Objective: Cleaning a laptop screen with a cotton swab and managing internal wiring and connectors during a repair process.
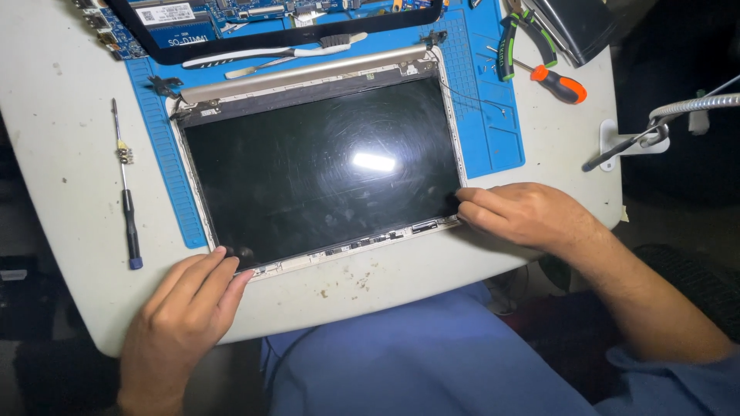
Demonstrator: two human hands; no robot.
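Screen panel: the dark laptop screen panel point(320, 169) lies flat on the blue mat point(493, 146), mid-worktop.
Left hand: your left hand point(185, 316) pinches its near-left corner.
Right hand: your right hand point(520, 214) pinches its near-right corner.
Label: a white rectangular sticker point(166, 13) sits far left.

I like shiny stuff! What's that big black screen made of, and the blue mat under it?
The laptop screen panel looks like glossy glass or plastic: it mirrors a bright lamp glare and shows smears. The blue work mat looks like soft matte rubber or silicone, with moulded ridges and little compartments.

left hand point(179, 323) bare | right hand point(524, 214) bare | blue sleeve point(678, 385) | blue trousers point(416, 362)
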